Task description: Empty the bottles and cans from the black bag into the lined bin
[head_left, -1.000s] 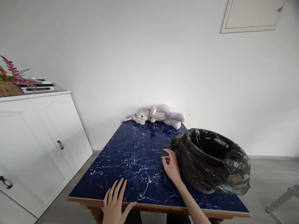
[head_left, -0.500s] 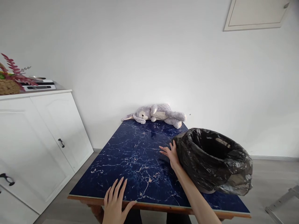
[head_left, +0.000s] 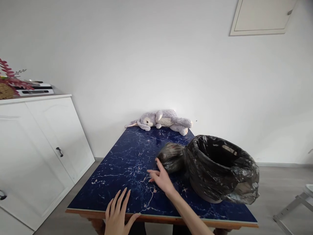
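Note:
A trash can [head_left: 202, 182] lined with a black garbage bag [head_left: 220, 178] stands on the right of the blue marble-patterned table [head_left: 132, 156]. Its wide mouth tilts toward me, with the liner folded over the rim. Against its left side lies a bulging dark, see-through plastic bag [head_left: 172, 156]; what is inside cannot be made out. My right hand [head_left: 162, 179] is at that bag's near left side, fingers spread, the index fingertip at its edge. My left hand [head_left: 116, 210] rests flat and open at the table's front edge, holding nothing.
A grey plush rabbit [head_left: 163, 121] lies on its side at the far table edge by the wall. White cabinets [head_left: 56, 137] stand to the left, topped by a basket [head_left: 6, 91] with red leaves. A metal frame [head_left: 293, 205] stands on the floor at right.
My right hand has moved left and toward me from the trash can's side. The bulging plastic bag now shows left of the can, where bare table was. My left hand stays in place.

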Demonstrator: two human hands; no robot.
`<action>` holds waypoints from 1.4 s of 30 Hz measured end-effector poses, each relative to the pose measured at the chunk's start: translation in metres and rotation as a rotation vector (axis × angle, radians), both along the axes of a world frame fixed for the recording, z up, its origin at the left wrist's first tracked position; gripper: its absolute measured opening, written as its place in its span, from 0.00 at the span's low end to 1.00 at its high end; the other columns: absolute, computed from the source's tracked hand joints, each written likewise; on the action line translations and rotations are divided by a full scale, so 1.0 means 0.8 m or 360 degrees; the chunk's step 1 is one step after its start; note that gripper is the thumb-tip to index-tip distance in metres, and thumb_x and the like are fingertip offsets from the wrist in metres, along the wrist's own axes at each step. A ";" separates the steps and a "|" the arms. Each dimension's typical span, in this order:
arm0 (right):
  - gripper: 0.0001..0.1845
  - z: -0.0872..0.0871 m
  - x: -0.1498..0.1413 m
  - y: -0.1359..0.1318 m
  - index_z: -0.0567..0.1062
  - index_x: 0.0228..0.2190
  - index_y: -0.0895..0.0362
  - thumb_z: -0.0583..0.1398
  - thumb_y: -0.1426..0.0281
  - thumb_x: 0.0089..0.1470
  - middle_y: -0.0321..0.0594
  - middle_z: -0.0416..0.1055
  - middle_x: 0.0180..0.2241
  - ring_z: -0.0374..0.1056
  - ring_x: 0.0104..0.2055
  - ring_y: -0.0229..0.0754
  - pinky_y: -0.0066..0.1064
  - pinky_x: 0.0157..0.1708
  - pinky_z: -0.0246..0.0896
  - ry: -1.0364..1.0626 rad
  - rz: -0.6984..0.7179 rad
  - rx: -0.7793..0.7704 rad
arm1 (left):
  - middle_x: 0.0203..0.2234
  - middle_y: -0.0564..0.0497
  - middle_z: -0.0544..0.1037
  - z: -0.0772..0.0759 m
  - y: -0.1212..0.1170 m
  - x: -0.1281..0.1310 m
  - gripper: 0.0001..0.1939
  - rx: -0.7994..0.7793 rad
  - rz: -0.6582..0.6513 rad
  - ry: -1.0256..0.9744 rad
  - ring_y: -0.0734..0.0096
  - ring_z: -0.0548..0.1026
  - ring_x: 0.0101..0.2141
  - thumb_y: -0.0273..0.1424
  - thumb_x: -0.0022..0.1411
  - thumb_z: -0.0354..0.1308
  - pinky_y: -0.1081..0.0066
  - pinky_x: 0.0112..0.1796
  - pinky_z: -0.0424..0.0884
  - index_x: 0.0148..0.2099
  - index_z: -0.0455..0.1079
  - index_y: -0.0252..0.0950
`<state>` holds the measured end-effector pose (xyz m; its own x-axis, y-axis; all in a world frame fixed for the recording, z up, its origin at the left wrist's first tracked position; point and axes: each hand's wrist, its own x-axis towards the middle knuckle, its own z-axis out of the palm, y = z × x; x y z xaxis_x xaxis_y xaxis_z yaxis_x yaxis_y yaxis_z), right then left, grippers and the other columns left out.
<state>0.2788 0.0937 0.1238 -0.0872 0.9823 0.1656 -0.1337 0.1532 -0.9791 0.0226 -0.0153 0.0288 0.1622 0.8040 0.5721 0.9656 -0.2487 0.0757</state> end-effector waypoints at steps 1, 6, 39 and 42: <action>0.52 0.010 -0.010 -0.016 0.55 0.74 0.49 0.68 0.62 0.54 0.57 0.69 0.66 0.83 0.41 0.50 0.37 0.32 0.81 -0.0005 0.0128 0.0004 | 0.70 0.47 0.69 -0.001 0.001 -0.001 0.42 -0.0022 0.0007 0.0004 0.40 0.67 0.67 0.56 0.70 0.55 0.45 0.64 0.60 0.79 0.49 0.53; 0.31 0.080 -0.010 -0.074 0.64 0.70 0.40 0.59 0.60 0.69 0.42 0.77 0.60 0.82 0.42 0.45 0.35 0.38 0.80 -0.0216 0.0711 0.0394 | 0.70 0.46 0.69 -0.005 0.002 -0.004 0.41 -0.0066 0.0033 -0.0005 0.39 0.67 0.67 0.56 0.71 0.55 0.44 0.64 0.61 0.79 0.50 0.52; 0.21 -0.017 0.061 -0.081 0.84 0.43 0.47 0.56 0.49 0.70 0.42 0.83 0.43 0.78 0.47 0.53 0.42 0.50 0.71 -0.0419 0.0243 0.0291 | 0.60 0.34 0.75 0.139 0.046 0.065 0.33 0.0113 0.0122 -0.0552 0.35 0.75 0.59 0.52 0.73 0.52 0.42 0.55 0.76 0.70 0.60 0.38; 0.22 -0.026 0.060 -0.074 0.83 0.44 0.50 0.57 0.48 0.69 0.43 0.82 0.41 0.79 0.44 0.52 0.41 0.47 0.73 -0.0321 0.0210 0.0279 | 0.62 0.37 0.74 0.134 0.037 0.062 0.35 -0.0026 0.0143 -0.0851 0.36 0.75 0.59 0.55 0.70 0.55 0.45 0.50 0.80 0.70 0.60 0.42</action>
<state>0.3270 0.0345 0.1029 -0.2605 0.9184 0.2978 0.0311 0.3163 -0.9482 0.0719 0.0144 0.1361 -0.2175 0.8109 0.5432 0.8088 -0.1618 0.5654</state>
